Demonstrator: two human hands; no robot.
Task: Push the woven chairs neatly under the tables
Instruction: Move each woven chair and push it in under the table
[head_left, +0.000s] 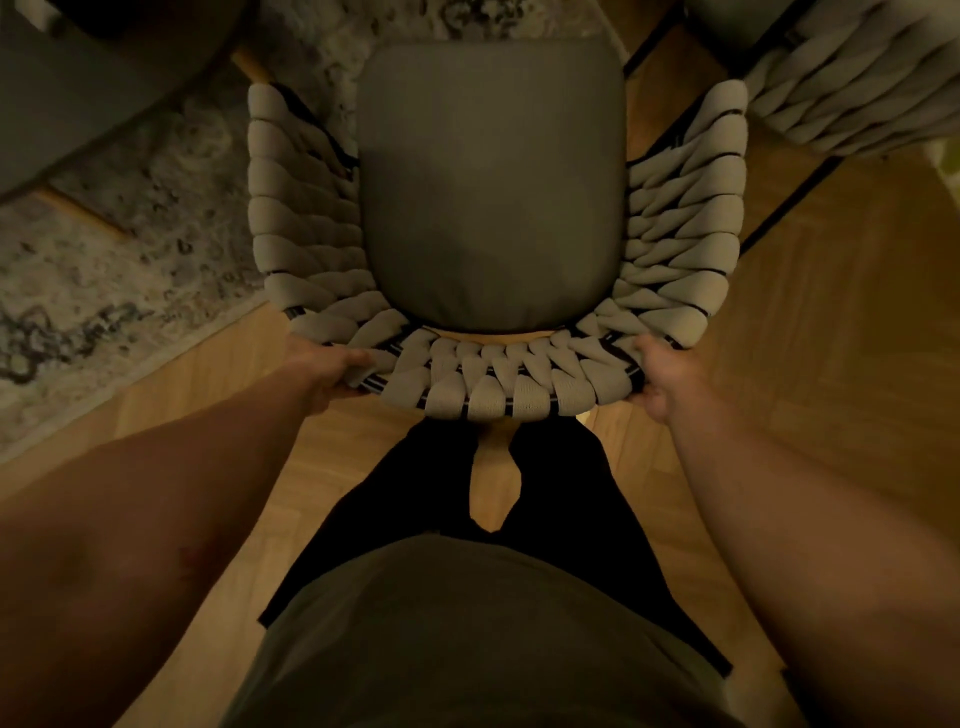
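Downward view of a woven chair (493, 387) with a grey seat cushion (488, 182), standing directly ahead of the person's legs, its left front over a patterned rug (130, 249) and its back over wooden floor (831, 364). The left hand (327, 371) and right hand (657, 379) each grip the backrest's curved top rim at opposite rear corners, fingers curled round the weave. A dark tabletop (67, 104) lies ahead-left of the chair; a second woven chair (831, 88) stands near its right armrest.
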